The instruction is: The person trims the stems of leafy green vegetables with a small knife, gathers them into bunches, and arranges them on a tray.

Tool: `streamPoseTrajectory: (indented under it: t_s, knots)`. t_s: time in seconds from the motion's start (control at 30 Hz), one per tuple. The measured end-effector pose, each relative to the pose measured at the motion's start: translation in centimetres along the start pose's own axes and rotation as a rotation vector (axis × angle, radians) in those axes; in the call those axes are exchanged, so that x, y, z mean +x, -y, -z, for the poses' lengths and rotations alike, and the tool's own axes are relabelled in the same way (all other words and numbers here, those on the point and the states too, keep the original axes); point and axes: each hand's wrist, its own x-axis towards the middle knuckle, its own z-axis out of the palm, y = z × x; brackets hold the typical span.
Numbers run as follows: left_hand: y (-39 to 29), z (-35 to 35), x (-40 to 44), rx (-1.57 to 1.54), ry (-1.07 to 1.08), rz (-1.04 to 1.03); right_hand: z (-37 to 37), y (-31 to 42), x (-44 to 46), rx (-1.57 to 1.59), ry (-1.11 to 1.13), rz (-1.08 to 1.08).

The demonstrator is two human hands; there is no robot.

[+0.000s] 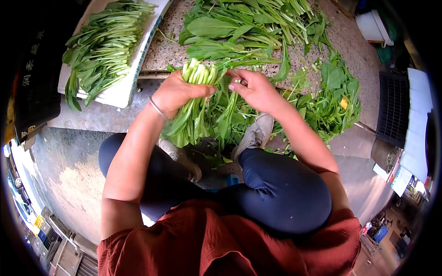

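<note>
My left hand (176, 93) is closed around a thick bunch of leafy greens (198, 76). The pale cut stems point up and away from me, and the leaves hang down towards my shoes. Just to its right, my right hand (257, 91) pinches a single stalk of greens (227, 114) near its stem end, with the leaf hanging down. Something thin and dark shows at those fingertips, too small to make out. Beyond both hands a large loose pile of greens (244, 33) lies on the speckled stone surface (172, 23).
On the left, a white foam board (120, 97) carries neatly lined-up greens (108, 46). Loose leaves and trimmings (329, 103) are heaped on the right. Further right stand a black crate (393, 106) and a white bucket (372, 26). My shoes (258, 133) are below the hands.
</note>
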Motion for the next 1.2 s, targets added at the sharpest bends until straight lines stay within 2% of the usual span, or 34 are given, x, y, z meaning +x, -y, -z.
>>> streamPoseTrajectory:
  t_s: [0.03, 0.27, 0.47, 0.7, 0.77, 0.8, 0.87, 1.07, 1.2]
  knots:
    - [0.0, -0.1, 0.0, -0.018, 0.005, -0.012, -0.2, 0.5, -0.1, -0.023, -0.053, 0.038]
    - [-0.1, -0.2, -0.3, -0.047, 0.022, 0.005, -0.1, 2.3, -0.2, -0.049, -0.003, 0.093]
    - [-0.2, -0.5, -0.3, -0.045, 0.026, -0.005, 0.2, 3.2, -0.2, -0.118, 0.037, 0.033]
    - [-0.3, -0.6, -0.4, -0.049, 0.026, -0.009, -0.6, 0.8, 0.7, -0.070, 0.045, 0.075]
    - [-0.3, -0.5, -0.4, -0.052, 0.031, -0.008, -1.4, -2.0, 1.6, 0.123, 0.001, 0.129]
    - [-0.3, -0.2, -0.3, -0.044, 0.056, 0.017, -0.9, -1.5, 1.5, 0.122, 0.000, 0.130]
    - [-0.1, 0.3, 0.0, -0.038, 0.079, 0.041, 0.3, -0.7, 1.0, 0.078, 0.093, -0.072]
    - [0.8, 0.0, 0.4, -0.010, -0.001, 0.065, 1.6, 1.6, 0.3, 0.399, 0.104, -0.068]
    - [1.5, -0.3, 0.5, -0.083, 0.117, 0.081, 1.4, 2.9, 0.2, 0.513, 0.113, -0.057]
